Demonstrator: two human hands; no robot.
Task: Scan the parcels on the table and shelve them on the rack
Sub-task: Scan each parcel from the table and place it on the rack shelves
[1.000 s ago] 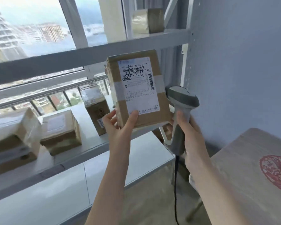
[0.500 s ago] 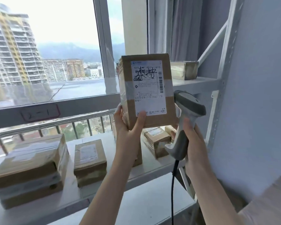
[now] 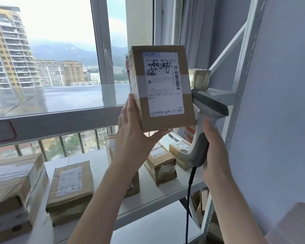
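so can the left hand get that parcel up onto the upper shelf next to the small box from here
Probably yes: the left hand holds the parcel at about the upper shelf's height, with bare shelf beside the small box. The scanner sits close.

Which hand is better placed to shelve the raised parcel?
Left. The left hand already holds the parcel in front of the rack; the right hand is occupied gripping the scanner.

parcel (image 3: 163, 87): raised higher, now level w/ upper shelf (image 3: 224, 95)
left hand (image 3: 136, 131): thumb moved off label to under bottom edge
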